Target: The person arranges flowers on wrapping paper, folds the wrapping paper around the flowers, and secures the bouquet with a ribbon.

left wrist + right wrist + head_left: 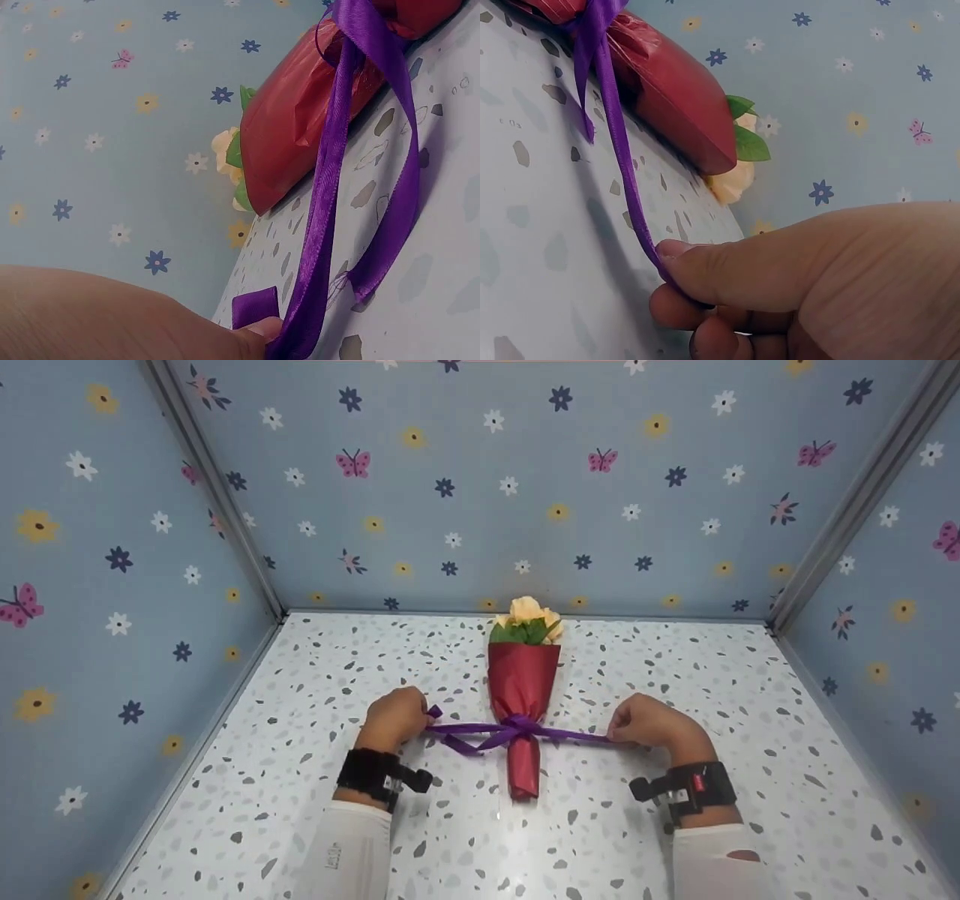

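Note:
A bouquet of pale yellow flowers [525,609] with green leaves lies on the table, wrapped in red paper [523,679]. Around the narrow part of the wrap runs a purple ribbon [517,727], knotted at the front. To the left of the bouquet my left hand [399,715] pinches a ribbon length, a short end sticking out past the thumb in the left wrist view. On the other side my right hand [651,723] pinches another length between thumb and fingers [676,306]. Both lengths stretch sideways from the knot. A loose ribbon tail [390,251] hangs near the left hand.
The speckled white table [592,840] is bounded by a blue flowered back panel [525,457] and side panels with grey metal corner posts [862,487]. A black strap with a camera mount sits on each wrist [375,772].

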A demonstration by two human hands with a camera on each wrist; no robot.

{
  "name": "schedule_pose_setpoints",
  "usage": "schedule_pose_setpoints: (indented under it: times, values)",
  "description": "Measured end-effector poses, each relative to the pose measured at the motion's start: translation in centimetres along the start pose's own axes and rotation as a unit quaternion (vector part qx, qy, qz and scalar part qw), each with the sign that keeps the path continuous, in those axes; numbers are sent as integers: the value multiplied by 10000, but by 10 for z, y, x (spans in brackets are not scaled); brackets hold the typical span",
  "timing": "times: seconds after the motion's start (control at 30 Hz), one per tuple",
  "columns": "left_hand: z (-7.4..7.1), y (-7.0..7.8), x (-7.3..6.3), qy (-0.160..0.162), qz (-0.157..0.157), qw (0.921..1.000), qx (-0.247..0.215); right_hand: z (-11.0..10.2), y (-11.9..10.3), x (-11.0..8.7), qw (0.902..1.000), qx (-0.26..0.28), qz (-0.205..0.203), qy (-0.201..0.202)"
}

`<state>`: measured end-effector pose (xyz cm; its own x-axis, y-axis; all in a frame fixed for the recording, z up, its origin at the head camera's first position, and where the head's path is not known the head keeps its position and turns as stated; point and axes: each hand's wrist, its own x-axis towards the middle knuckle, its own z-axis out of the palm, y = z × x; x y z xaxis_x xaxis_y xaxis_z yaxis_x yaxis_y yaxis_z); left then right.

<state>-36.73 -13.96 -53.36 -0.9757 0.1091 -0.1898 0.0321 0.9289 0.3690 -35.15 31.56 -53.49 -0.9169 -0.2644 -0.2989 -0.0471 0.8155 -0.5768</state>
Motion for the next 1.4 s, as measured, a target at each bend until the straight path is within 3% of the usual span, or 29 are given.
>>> schedule_pose_setpoints:
  times: [0.23, 1.03, 1.23, 1.4]
  values:
    - [0, -3, 2, 80, -102, 9999, 18, -5, 7, -4, 9999, -1, -145, -65]
    - [0, -3, 4, 159, -200, 9996, 84, -10, 13, -12, 9995, 46, 53, -315]
    - [4, 4, 6, 198, -269, 9994, 94, -8, 12, -9, 9998, -11, 79, -186]
    - [8, 20, 4, 419, -286, 9987, 98, -4, 13, -4, 9999, 17, 101, -21]
